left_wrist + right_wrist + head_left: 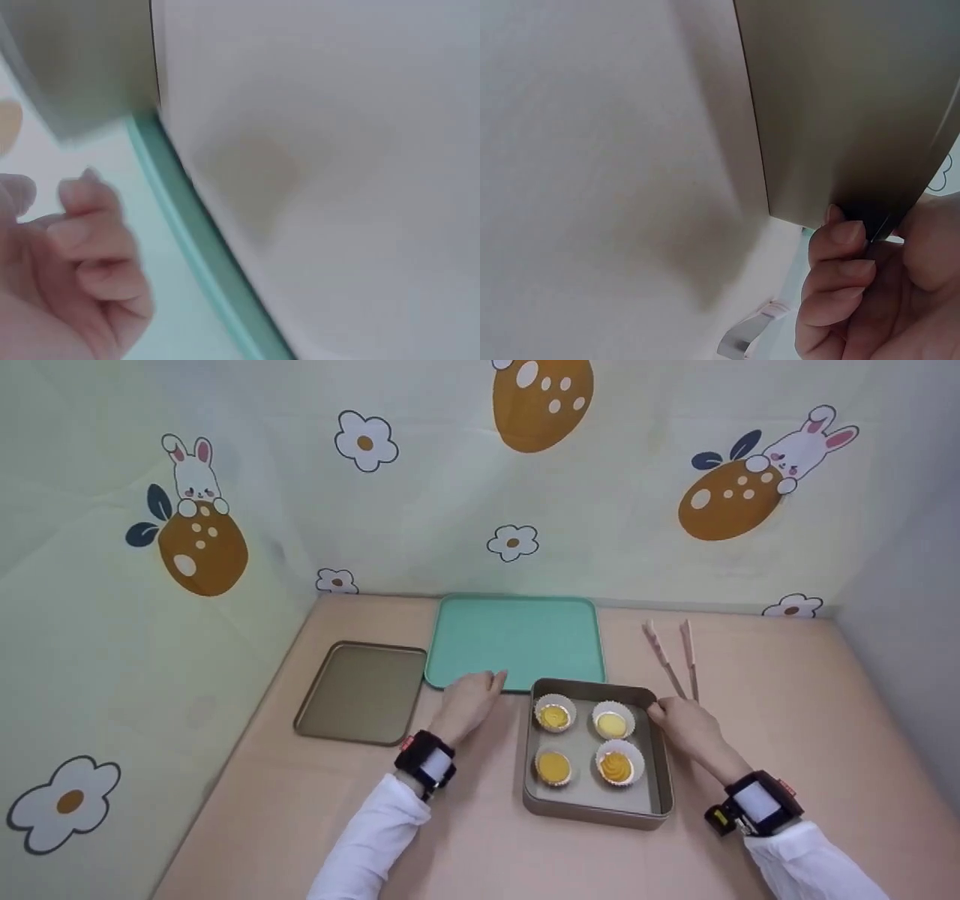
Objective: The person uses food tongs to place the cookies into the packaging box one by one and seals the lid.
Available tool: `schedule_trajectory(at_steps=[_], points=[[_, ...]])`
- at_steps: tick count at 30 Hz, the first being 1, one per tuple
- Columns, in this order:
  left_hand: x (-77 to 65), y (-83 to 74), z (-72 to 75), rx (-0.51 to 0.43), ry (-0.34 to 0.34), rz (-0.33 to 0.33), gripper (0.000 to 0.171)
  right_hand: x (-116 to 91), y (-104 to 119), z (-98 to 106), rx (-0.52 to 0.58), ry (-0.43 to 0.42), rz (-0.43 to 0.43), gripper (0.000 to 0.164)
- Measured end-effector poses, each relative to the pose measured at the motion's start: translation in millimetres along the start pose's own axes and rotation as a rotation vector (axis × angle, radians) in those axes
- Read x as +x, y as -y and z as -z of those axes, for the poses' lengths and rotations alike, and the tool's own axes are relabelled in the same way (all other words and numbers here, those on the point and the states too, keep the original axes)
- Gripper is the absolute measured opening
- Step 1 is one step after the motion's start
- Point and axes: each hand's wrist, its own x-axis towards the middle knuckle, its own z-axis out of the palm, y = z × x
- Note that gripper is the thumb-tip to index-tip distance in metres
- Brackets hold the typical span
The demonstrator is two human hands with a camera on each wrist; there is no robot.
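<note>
A square bronze baking tin [600, 814] stands on the table, holding several small yellow and orange tarts [553, 767] in white paper cups. My right hand [686, 726] grips the tin at its far right corner, thumb near the rim. In the right wrist view its fingers [836, 262] curl at a dark piece by the tin's wall [840, 97]. To the left of the tin, my left hand [471, 701] hovers by the near edge of a teal tray [517, 641], apart from the tin. Loosely bent fingers [105, 240] with nothing in them show in the left wrist view.
A flat bronze tray [364, 694] lies at the left, beside the teal tray. Tongs [688, 649] with pale pink ends rest on the table behind my right hand. Patterned cloth walls [435, 510] close off the back and left of the table.
</note>
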Motion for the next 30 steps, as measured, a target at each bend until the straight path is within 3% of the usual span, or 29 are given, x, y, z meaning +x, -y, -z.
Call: schedule_trajectory(at_steps=[3, 6, 9, 12, 16, 20, 25, 30], points=[[6.4, 29.3, 15.9, 0.071, -0.137, 0.032, 0.035, 0, -1, 0, 0.000, -0.004, -0.005, 0.028], [10.9, 64.8, 30.8, 0.135, -0.230, 0.132, 0.034, -1, -1, -1, 0.000, -0.005, -0.013, 0.028], [7.5, 99.6, 45.4, 0.188, -0.267, 0.247, 0.034, -1, -1, -2, 0.003, -0.002, -0.020, 0.028], [-1.8, 132.2, 58.7, 0.248, -0.272, 0.318, 0.031, -2, -1, -1, 0.001, -0.013, -0.013, 0.028], [-15.8, 169.5, 72.1, 0.237, -0.180, 0.422, 0.029, -2, 0, 0, -0.013, -0.035, -0.002, 0.029], [-28.3, 195.3, 80.2, 0.207, -0.095, 0.498, 0.027, -1, 0, 0, -0.017, -0.034, -0.008, 0.029], [-40.6, 210.3, 87.9, 0.215, -0.095, 0.598, 0.029, -1, 0, 0, -0.004, -0.020, -0.012, 0.029], [-48.4, 216.0, 92.7, 0.196, -0.019, 0.670, 0.044, -1, 1, -1, 0.008, -0.028, -0.013, 0.029]])
